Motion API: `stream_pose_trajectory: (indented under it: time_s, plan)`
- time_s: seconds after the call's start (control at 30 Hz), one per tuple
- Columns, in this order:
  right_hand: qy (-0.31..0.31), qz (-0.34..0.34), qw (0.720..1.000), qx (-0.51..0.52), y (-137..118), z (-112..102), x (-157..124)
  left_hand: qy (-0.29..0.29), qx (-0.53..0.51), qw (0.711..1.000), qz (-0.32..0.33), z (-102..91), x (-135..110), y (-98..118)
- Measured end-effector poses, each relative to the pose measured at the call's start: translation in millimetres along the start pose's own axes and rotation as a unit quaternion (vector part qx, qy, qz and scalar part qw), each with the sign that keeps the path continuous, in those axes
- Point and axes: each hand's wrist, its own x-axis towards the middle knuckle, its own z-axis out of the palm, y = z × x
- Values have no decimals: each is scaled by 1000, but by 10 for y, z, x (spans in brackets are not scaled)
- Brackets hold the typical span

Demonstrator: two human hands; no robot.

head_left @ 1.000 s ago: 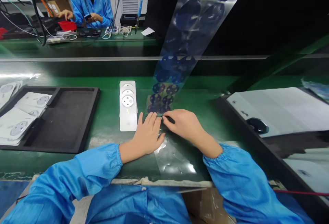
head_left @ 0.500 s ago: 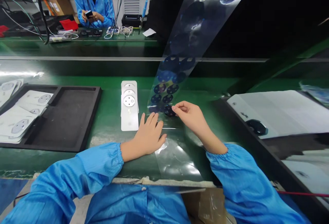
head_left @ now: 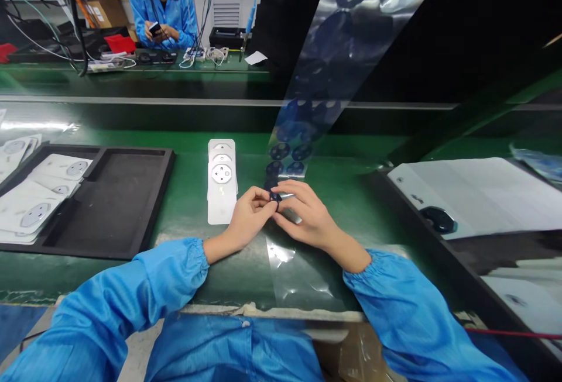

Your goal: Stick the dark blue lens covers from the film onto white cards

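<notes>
Left hand (head_left: 246,216), right hand (head_left: 302,216) — both pinching dark disc (head_left: 274,197).

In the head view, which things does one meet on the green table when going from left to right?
From the left: black tray → stack of white socket covers → left hand → small dark disc → right hand → dark round part on the white board.
</notes>
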Motion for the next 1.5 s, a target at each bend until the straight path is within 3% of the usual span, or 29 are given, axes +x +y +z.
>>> stream_pose_trajectory:
  time_s: [0.1,0.23,0.37,0.47,0.53,0.9,1.27,1.5]
  plan:
    - [2,20,1000,20,-21,-31,1,20,-31,999,-14,1,12,4]
    - [59,181,975,116,-20,-57,-5,35,-62,997,-36,-14,31,-4]
    - [28,341,897,280,33,-61,17,35,-76,995,-47,-24,24,0]
    - [-34,398,828,393,50,-58,44,39,-68,996,-40,-22,16,14]
    - [-46,415,807,418,49,-53,52,44,-59,997,-33,-17,15,24]
    - [6,446,821,357,94,-23,57,88,-23,996,8,-15,18,-8]
    - [25,474,797,374,77,-55,96,110,-4,994,23,-15,12,-54]
    - [20,469,808,358,92,-37,97,128,-5,992,22,-16,34,-47]
